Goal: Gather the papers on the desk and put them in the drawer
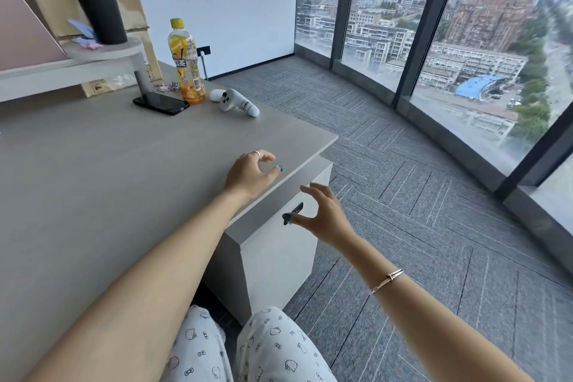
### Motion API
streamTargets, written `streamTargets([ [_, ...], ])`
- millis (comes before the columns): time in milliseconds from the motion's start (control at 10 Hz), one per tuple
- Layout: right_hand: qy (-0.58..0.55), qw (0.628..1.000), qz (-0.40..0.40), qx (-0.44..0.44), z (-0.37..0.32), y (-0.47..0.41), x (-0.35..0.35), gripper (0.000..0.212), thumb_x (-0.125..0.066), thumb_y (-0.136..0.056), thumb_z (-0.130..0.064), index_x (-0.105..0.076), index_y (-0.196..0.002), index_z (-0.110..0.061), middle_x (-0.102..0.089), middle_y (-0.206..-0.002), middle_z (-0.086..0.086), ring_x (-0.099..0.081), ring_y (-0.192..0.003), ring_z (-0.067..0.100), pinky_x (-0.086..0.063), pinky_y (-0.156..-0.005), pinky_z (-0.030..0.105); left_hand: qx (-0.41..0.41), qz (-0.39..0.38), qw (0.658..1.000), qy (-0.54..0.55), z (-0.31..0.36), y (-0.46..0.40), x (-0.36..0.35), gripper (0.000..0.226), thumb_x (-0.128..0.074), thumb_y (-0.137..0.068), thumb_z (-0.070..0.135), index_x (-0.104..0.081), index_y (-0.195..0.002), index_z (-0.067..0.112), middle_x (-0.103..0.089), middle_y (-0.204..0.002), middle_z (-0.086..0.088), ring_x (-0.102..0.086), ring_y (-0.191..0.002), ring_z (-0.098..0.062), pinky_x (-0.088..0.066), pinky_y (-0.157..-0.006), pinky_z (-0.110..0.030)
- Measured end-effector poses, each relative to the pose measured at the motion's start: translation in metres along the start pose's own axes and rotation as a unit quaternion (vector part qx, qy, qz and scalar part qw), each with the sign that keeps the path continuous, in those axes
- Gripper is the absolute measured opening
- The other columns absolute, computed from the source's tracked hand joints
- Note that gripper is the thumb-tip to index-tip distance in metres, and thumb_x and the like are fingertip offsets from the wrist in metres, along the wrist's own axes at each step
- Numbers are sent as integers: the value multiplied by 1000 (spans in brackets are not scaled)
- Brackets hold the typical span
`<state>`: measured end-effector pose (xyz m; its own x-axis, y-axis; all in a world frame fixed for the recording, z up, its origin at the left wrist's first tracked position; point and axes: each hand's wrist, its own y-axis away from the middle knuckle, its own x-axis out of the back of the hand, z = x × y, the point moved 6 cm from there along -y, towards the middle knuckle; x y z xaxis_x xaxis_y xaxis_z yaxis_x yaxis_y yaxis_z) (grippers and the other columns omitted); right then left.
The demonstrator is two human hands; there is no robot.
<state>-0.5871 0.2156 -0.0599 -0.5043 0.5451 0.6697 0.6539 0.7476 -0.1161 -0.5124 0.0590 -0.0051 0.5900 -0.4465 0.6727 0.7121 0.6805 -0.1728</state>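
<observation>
Left hand (251,174): empty, fingers loosely curled, over the desk (108,180) edge, likely bracing.
Right hand (322,214): spread, grasping nothing, beside the drawer (279,245) handle (293,212).
Papers: none visible on desk; drawer appears closed.

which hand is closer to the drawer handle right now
Right. The right hand is open just beside the dark drawer handle, thumb tip at or almost on it. The left hand is over the desk near its edge, above and behind the handle.
</observation>
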Motion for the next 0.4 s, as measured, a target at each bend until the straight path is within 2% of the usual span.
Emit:
streamTargets([
  [300,15,1000,8,23,-28,13,9,70,-75,-71,-40,-49,-131,-15,-41,-141,7,-37,-133,21,-26,-103,22,-22,29,999,-26,-9,34,45,29,-62,-80,31,-64,-105,17,-67,-116,-1,-54,-115,-20,-40,-93,-27],
  [400,16,999,22,42,-41,18,22,61,-74,-74,-35,-52,-127,-15,-48,-135,8,-43,-128,22,-31,-102,24,-26,45,998,-21,-5,44,65,28,-62,-80,30,-64,-105,18,-67,-115,0,-55,-115,-20,-39,-93,-27],
])
